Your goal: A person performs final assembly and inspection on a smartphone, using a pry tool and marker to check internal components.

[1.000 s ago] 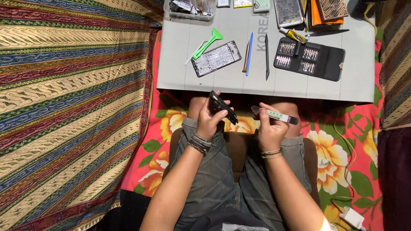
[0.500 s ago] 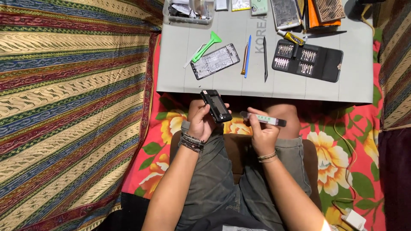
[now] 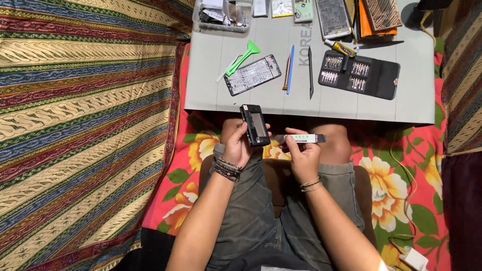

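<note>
nearest to us are our knees in grey-green shorts point(image 3: 261, 211), and under them the red floral cloth point(image 3: 401, 185). above the lap our left hand point(image 3: 240, 145) is closed around a small black phone point(image 3: 254, 124); the fingers wrap its lower part and the phone stands almost upright, with its top end just at the edge of the counter point(image 3: 211, 75). our right hand point(image 3: 300, 154) is just beside it and pinches a slim white tube point(image 3: 300, 138), which lies level with its tip pointing to the phone, near but not touching. farther, on the grey counter, we see an opened phone frame point(image 3: 252, 74) with a green plastic pry tool point(image 3: 243, 57) beside it, then a blue stick point(image 3: 290, 61) and a dark thin spudger point(image 3: 311, 73). to the right lies an open black case of screwdriver bits point(image 3: 359, 75). at the far edge stands a clear box with small parts point(image 3: 223, 15). on our left is a striped woven blanket point(image 3: 85, 115).
</note>
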